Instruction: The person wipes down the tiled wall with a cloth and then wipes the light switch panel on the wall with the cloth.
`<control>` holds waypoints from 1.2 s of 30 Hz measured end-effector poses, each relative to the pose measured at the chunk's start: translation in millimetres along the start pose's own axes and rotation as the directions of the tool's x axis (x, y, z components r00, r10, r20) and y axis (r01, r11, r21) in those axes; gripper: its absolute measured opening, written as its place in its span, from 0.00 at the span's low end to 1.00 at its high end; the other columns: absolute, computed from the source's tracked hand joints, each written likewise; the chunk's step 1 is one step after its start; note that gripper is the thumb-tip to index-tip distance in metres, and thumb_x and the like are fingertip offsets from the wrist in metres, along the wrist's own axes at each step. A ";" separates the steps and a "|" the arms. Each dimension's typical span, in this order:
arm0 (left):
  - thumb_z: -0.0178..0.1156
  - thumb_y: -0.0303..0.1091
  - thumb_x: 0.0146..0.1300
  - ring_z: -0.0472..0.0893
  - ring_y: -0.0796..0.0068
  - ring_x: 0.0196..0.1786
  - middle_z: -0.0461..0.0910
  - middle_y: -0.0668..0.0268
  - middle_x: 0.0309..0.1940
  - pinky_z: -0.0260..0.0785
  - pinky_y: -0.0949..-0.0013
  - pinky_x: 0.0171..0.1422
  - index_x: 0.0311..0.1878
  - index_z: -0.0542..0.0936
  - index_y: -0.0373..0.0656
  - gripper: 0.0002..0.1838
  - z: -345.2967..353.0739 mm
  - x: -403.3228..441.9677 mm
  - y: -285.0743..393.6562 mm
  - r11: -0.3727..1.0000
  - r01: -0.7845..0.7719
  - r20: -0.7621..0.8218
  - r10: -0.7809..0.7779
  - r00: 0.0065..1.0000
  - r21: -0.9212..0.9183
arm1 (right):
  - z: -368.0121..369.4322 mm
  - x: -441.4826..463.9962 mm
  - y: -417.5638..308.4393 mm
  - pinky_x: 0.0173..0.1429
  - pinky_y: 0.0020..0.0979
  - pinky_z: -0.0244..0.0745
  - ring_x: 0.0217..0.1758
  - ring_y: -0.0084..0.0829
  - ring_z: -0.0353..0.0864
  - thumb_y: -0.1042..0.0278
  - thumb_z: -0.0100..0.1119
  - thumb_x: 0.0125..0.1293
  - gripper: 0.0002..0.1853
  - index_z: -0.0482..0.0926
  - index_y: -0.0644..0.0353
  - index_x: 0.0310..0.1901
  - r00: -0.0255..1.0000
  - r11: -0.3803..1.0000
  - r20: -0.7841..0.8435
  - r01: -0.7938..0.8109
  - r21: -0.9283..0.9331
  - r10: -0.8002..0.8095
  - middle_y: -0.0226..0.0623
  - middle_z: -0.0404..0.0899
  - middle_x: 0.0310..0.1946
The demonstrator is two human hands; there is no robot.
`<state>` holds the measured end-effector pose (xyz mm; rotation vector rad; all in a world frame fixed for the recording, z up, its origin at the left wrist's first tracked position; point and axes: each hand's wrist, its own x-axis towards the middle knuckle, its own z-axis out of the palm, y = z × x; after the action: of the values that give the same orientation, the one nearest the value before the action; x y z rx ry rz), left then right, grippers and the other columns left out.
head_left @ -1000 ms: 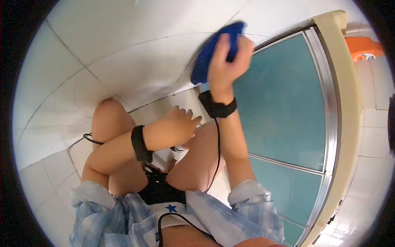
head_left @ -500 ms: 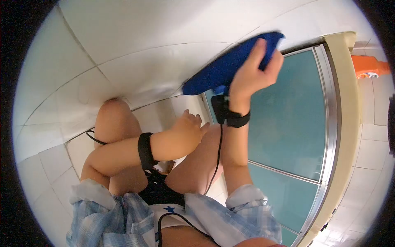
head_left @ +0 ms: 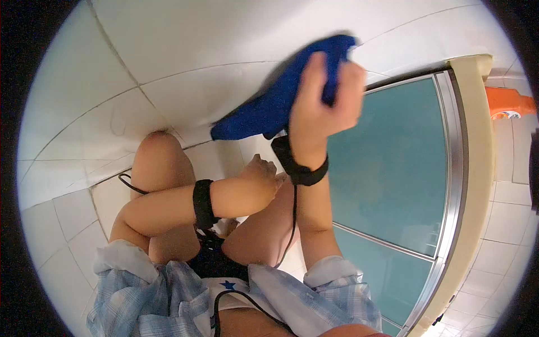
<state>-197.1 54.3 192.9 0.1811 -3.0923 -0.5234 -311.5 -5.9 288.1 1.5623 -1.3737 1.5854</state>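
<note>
A blue cloth point(head_left: 264, 109) lies against the white tiled wall, its long end hanging down to the left. My right hand point(head_left: 331, 101) grips its upper part, with thumb and fingers pressed round the fabric; the hand is slightly blurred. Lower down, my left hand point(head_left: 261, 178) rests beside my bent leg, holding nothing that I can see. Its fingers are loosely bent and apart, partly shaded. Each wrist wears a black strap, and a black cable point(head_left: 295, 219) runs down from the right one.
The white tiled wall point(head_left: 185, 33) rises in front of me. On the right stands a cabinet with teal panels point(head_left: 398, 157) in metal frames under a cream-coloured edge point(head_left: 474, 140). An orange bottle point(head_left: 508, 103) is beyond that edge. My bent knee point(head_left: 160, 149) is close to the wall.
My right hand has moved left along the wall with the blue cloth, whose lower end has shifted left and slightly down. My left hand has stayed almost in place.
</note>
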 end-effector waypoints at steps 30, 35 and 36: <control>0.51 0.39 0.57 0.75 0.50 0.44 0.76 0.50 0.42 0.64 0.46 0.50 0.46 0.73 0.34 0.19 5.4 -6.3 -3.3 0.995 -0.086 -0.124 0.091 0.988 0.048 | 4.8 -2.5 7.4 0.33 0.28 0.70 0.27 0.34 0.73 0.83 0.63 0.43 0.10 0.77 0.67 0.31 0.999 1.000 -0.043 0.030 0.002 -0.029 0.43 0.76 0.27; 0.53 0.35 0.53 0.75 0.50 0.44 0.76 0.51 0.40 0.64 0.49 0.50 0.44 0.74 0.37 0.16 34.1 4.9 -4.7 0.998 -0.064 -0.041 0.064 0.997 0.003 | 12.3 -50.7 7.1 0.25 0.29 0.73 0.26 0.35 0.76 0.69 0.69 0.41 0.17 0.80 0.58 0.37 0.949 0.973 0.224 0.207 0.100 -0.224 0.40 0.76 0.32; 0.53 0.33 0.52 0.75 0.50 0.44 0.76 0.50 0.39 0.64 0.50 0.50 0.44 0.74 0.37 0.16 56.8 7.8 -6.5 0.994 -0.080 -0.180 0.092 0.979 0.071 | 11.6 -62.3 3.1 0.25 0.29 0.73 0.25 0.32 0.76 0.65 0.70 0.41 0.20 0.81 0.55 0.40 0.902 0.964 0.341 0.255 0.078 -0.266 0.38 0.74 0.33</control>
<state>-205.2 66.0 137.0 0.0893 -2.9233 -0.3823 -297.1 0.1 226.7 2.0263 -1.2476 1.2142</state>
